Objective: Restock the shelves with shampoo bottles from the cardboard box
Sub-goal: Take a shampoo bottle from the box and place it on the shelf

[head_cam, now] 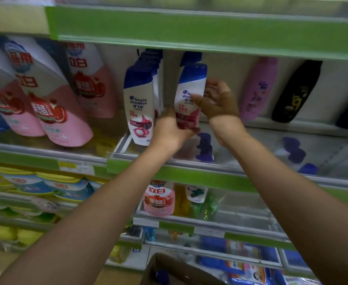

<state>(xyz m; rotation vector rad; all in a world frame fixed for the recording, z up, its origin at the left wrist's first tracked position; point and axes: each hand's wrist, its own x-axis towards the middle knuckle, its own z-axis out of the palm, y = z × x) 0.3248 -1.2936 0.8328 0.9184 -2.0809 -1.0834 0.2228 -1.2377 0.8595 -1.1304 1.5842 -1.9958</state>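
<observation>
A white shampoo bottle [190,89] with a blue cap stands upright on the shelf [169,167], held between both hands. My left hand [169,128] grips its lower left side. My right hand [216,99] holds its right side, thumb across the front label. To its left stands a row of matching shampoo bottles [139,99], one behind another. The cardboard box [177,272] sits at the bottom of the view, with a blue cap [162,275] showing inside it.
A pink bottle [258,89] and a black bottle [295,91] stand further right on the same shelf. Big pink and white refill pouches [51,103] fill the left part. The green shelf edge above [189,27] hangs close over the caps. Lower shelves hold more packs.
</observation>
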